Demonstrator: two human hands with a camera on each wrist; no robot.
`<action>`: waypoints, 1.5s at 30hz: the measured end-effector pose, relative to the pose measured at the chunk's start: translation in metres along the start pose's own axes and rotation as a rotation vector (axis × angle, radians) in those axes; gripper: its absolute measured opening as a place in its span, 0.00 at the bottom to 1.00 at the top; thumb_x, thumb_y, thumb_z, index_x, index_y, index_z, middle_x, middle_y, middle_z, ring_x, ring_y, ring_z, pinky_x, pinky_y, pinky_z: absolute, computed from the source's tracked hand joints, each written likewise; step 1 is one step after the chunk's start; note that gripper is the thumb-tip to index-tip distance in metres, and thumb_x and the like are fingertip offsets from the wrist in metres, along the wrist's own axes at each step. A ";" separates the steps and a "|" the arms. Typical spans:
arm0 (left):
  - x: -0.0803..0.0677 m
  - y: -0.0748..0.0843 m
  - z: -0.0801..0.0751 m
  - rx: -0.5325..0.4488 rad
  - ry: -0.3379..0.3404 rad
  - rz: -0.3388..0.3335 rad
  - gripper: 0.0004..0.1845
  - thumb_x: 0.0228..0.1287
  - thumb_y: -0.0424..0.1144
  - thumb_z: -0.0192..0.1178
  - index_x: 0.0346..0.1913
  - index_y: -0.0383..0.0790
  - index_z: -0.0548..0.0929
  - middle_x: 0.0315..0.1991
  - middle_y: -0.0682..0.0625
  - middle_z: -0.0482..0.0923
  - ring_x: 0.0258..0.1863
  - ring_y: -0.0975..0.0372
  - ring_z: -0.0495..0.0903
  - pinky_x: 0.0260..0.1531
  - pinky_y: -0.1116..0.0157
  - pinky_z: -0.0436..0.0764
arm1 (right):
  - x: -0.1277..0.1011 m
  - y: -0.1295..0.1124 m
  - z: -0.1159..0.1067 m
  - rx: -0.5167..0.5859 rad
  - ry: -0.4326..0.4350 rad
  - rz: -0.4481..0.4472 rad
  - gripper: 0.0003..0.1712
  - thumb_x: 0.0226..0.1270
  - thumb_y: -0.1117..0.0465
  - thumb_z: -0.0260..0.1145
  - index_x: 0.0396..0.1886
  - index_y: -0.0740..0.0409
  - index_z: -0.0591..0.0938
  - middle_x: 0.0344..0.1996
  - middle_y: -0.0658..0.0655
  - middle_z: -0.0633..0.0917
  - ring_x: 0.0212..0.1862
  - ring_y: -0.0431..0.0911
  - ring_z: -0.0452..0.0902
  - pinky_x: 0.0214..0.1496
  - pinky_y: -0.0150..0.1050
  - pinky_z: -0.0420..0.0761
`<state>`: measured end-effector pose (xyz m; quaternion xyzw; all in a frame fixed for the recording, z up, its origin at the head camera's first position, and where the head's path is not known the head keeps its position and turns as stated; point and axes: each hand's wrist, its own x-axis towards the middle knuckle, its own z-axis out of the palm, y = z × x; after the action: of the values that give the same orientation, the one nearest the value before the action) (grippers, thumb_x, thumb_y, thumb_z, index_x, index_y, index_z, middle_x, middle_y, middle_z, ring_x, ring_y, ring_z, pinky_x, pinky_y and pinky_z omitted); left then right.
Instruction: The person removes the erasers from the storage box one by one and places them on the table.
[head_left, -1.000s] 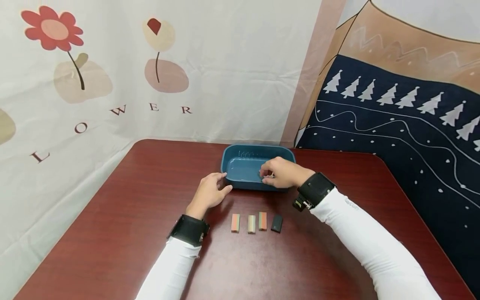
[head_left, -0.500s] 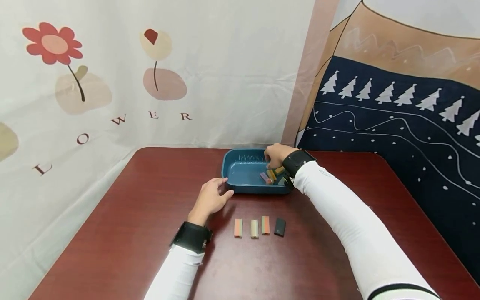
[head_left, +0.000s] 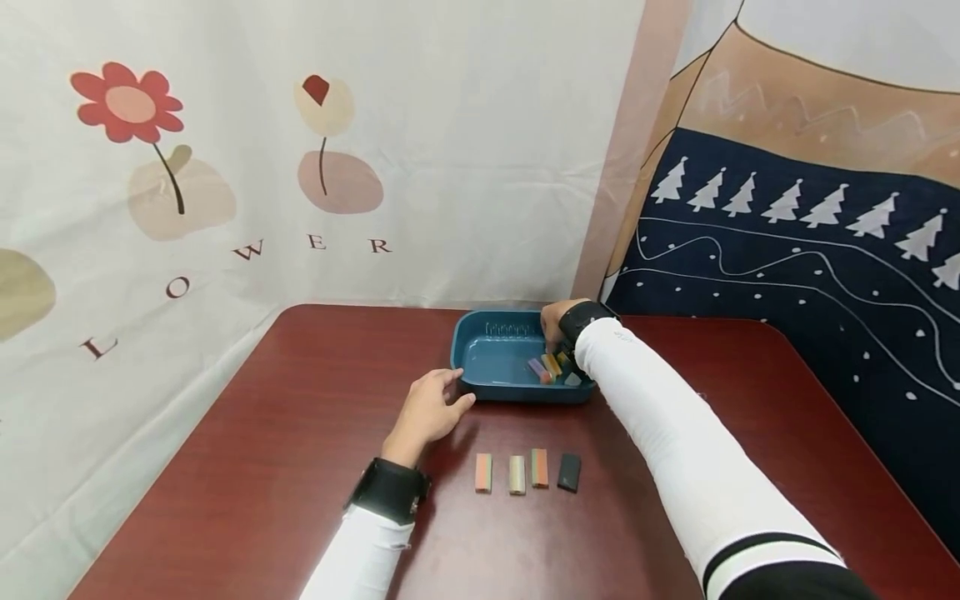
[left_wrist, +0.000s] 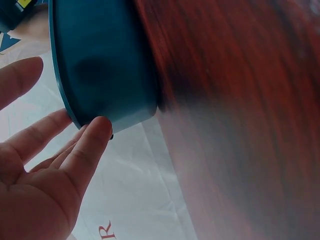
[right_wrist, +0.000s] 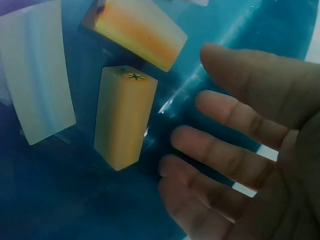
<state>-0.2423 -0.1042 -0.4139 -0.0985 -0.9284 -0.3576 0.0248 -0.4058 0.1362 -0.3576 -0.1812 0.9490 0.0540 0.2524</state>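
My left hand point(head_left: 429, 412) lies at the near left corner of a blue rectangular bin point(head_left: 480, 387), fingers extended. In the left wrist view, its fingertips touch the bin's wall point(left_wrist: 107, 60). My right hand point(head_left: 553, 321) is inside the bin's far right part, partly hidden behind its wristband in the head view. The right wrist view shows its fingers loosely bent and holding nothing. Beside them lie small eraser-like blocks: a yellow-orange block point(right_wrist: 125, 117), another orange-and-white block point(right_wrist: 137, 30) and a pale block with a blue stripe point(right_wrist: 37, 70). A purple block point(head_left: 537, 368) also lies there.
On the brown table point(head_left: 315, 400), in front of the bin, stand a row of small blocks: an orange-green block point(head_left: 483, 473), a pale block point(head_left: 517, 475), another orange-green block point(head_left: 539, 468) and a black block point(head_left: 569, 472). Printed cloths point(head_left: 465, 167) hang behind the table.
My right hand has moved from the bin's near right side to its far right part, bringing the blocks inside into view. The left hand stays at the bin's corner. The head view has shifted slightly.
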 end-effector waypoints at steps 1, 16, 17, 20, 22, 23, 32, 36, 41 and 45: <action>-0.001 0.000 0.000 -0.003 0.000 0.003 0.27 0.65 0.42 0.64 0.65 0.34 0.75 0.63 0.37 0.70 0.51 0.50 0.81 0.53 0.53 0.77 | 0.001 0.001 0.002 -0.023 -0.018 0.008 0.09 0.58 0.54 0.73 0.22 0.51 0.86 0.24 0.49 0.80 0.28 0.45 0.71 0.29 0.37 0.71; 0.001 0.005 -0.005 0.003 0.005 0.014 0.27 0.65 0.42 0.63 0.65 0.35 0.75 0.63 0.38 0.70 0.51 0.51 0.81 0.54 0.54 0.77 | 0.008 0.008 0.005 -0.155 -0.026 0.012 0.05 0.56 0.57 0.74 0.24 0.52 0.87 0.26 0.51 0.80 0.29 0.45 0.71 0.30 0.38 0.74; 0.001 0.006 -0.004 0.004 0.006 0.017 0.27 0.65 0.42 0.64 0.65 0.35 0.75 0.63 0.38 0.71 0.51 0.51 0.81 0.54 0.54 0.77 | 0.007 0.010 0.005 -0.149 -0.029 0.011 0.05 0.56 0.57 0.74 0.24 0.52 0.87 0.26 0.51 0.80 0.28 0.45 0.70 0.29 0.38 0.73; 0.003 0.006 -0.003 -0.001 0.010 0.021 0.28 0.65 0.42 0.64 0.65 0.35 0.75 0.63 0.38 0.71 0.51 0.50 0.81 0.54 0.54 0.77 | 0.004 0.012 0.006 -0.112 -0.044 0.018 0.04 0.56 0.59 0.73 0.24 0.52 0.87 0.27 0.52 0.81 0.29 0.46 0.71 0.29 0.38 0.74; 0.003 0.005 -0.003 0.001 0.014 0.022 0.28 0.65 0.42 0.64 0.64 0.35 0.75 0.63 0.38 0.71 0.51 0.50 0.81 0.54 0.54 0.77 | 0.003 0.011 0.006 -0.097 -0.056 0.019 0.04 0.56 0.59 0.73 0.25 0.52 0.87 0.29 0.52 0.81 0.30 0.46 0.71 0.29 0.38 0.75; 0.003 0.005 -0.003 0.002 0.015 0.022 0.27 0.65 0.42 0.64 0.64 0.35 0.75 0.63 0.38 0.71 0.51 0.50 0.81 0.54 0.54 0.77 | 0.003 0.011 0.007 -0.092 -0.057 0.019 0.04 0.57 0.59 0.73 0.26 0.52 0.87 0.29 0.53 0.81 0.29 0.46 0.71 0.29 0.38 0.75; 0.000 0.001 -0.001 -0.002 0.004 0.003 0.28 0.65 0.43 0.64 0.65 0.35 0.75 0.63 0.38 0.71 0.51 0.50 0.81 0.53 0.54 0.77 | -0.002 0.007 0.013 -0.063 -0.057 0.006 0.04 0.58 0.60 0.71 0.25 0.54 0.86 0.27 0.54 0.79 0.27 0.46 0.70 0.26 0.38 0.72; -0.002 0.001 -0.001 -0.001 -0.001 0.000 0.28 0.65 0.43 0.64 0.65 0.35 0.75 0.63 0.38 0.70 0.51 0.50 0.80 0.54 0.53 0.76 | -0.004 0.007 0.014 -0.049 -0.056 -0.009 0.04 0.59 0.61 0.70 0.26 0.54 0.85 0.28 0.54 0.80 0.29 0.47 0.71 0.28 0.39 0.73; -0.003 0.001 -0.002 0.014 0.003 0.004 0.28 0.64 0.43 0.64 0.64 0.35 0.75 0.63 0.39 0.71 0.52 0.50 0.79 0.55 0.53 0.75 | -0.006 0.008 0.015 -0.061 -0.048 -0.027 0.07 0.58 0.60 0.71 0.21 0.52 0.85 0.23 0.51 0.78 0.26 0.44 0.68 0.27 0.38 0.70; -0.004 0.003 -0.005 0.008 0.008 0.004 0.28 0.65 0.43 0.64 0.65 0.35 0.75 0.63 0.38 0.71 0.54 0.50 0.77 0.55 0.52 0.75 | -0.008 0.008 0.011 -0.057 -0.041 -0.034 0.11 0.57 0.60 0.71 0.16 0.51 0.83 0.16 0.48 0.71 0.22 0.43 0.64 0.23 0.36 0.67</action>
<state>-0.2384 -0.1060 -0.4092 -0.0989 -0.9295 -0.3541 0.0295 -0.3973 0.1485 -0.3635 -0.2033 0.9384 0.0804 0.2675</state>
